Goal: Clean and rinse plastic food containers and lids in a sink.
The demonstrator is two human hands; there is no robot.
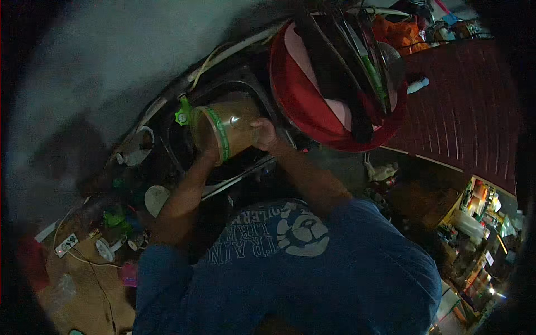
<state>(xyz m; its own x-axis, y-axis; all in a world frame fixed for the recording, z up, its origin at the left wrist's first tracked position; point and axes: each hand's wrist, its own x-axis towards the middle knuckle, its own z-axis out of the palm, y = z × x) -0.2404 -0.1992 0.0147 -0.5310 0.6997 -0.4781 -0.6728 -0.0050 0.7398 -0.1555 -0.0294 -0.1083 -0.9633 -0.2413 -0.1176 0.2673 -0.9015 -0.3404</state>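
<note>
A clear plastic container with a green band round its rim lies tilted on its side over a dark sink basin. My right hand holds its base end, the fingers curled against it. My left hand is at the banded rim end, partly in shadow; its fingers are hidden, perhaps inside or behind the container wall. A bright green tap handle stands just left of the rim.
A large red basin with dark pans and utensils stands right of the sink. Left of the sink are a pale jug-like vessel and a round pale lid or dish. A power strip with cables lies at lower left.
</note>
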